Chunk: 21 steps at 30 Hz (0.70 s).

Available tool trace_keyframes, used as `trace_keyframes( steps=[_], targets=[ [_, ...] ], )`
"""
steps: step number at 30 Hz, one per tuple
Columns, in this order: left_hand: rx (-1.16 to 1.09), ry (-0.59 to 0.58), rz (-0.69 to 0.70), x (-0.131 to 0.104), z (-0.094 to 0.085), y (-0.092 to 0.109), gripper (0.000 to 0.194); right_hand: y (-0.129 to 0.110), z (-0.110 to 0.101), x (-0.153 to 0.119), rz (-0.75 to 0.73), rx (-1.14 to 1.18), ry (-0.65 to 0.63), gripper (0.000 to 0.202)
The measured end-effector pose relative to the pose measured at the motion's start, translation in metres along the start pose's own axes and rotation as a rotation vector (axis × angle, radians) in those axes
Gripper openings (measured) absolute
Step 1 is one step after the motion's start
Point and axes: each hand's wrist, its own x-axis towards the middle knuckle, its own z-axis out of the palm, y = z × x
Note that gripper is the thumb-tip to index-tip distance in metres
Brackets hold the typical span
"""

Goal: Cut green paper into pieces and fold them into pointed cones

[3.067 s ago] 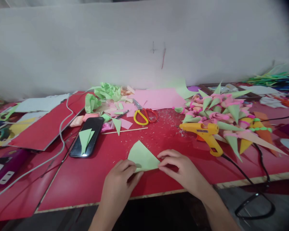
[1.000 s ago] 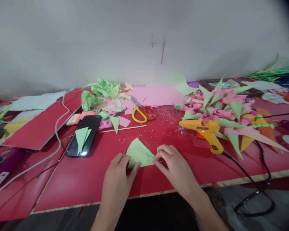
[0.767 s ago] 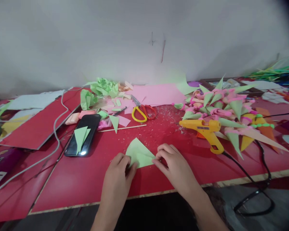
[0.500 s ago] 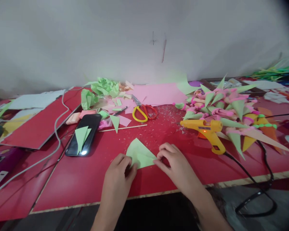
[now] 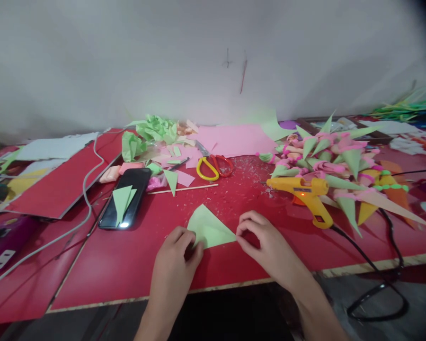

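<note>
A light green paper piece (image 5: 211,228), roughly triangular, lies on the red table between my hands. My left hand (image 5: 179,255) pinches its lower left corner between thumb and fingers. At the paper's pointed right corner, my right hand (image 5: 261,241) has its thumb and index fingertips together on the tip. Small green paper triangles (image 5: 120,201) rest on a black phone (image 5: 142,184) to the left. Another green triangle (image 5: 172,180) lies beyond the paper, by a thin wooden stick (image 5: 195,188).
Scissors (image 5: 208,169) with yellow and red handles lie behind the paper. A yellow glue gun (image 5: 305,189) with a lit light sits at right, before a pile of pink and green paper cones (image 5: 326,151). Crumpled green paper (image 5: 156,129) and a white cable (image 5: 87,189) are at left.
My right hand has moved slightly right, to the very tip of the paper, whose right point now lies flatter and shows more fully. My left hand keeps its place.
</note>
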Motion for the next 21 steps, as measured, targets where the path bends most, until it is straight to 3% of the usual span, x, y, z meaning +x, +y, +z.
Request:
trace_keyframes(
  steps=[4, 10, 21],
  targets=[
    [0.004, -0.014, 0.000, 0.0006, -0.0013, 0.0012, 0.017, 0.0003, -0.0015, -0.0027, -0.036, 0.022, 0.009, 0.014],
    [-0.070, -0.104, 0.106, 0.0010, -0.0052, 0.0014, 0.013, 0.0022, -0.0049, -0.0053, -0.056, 0.127, -0.026, 0.012],
    [-0.013, -0.018, 0.061, -0.0020, -0.0037, 0.0015, 0.022, 0.0002, -0.0039, -0.0038, 0.017, 0.071, 0.003, 0.011]
  ],
)
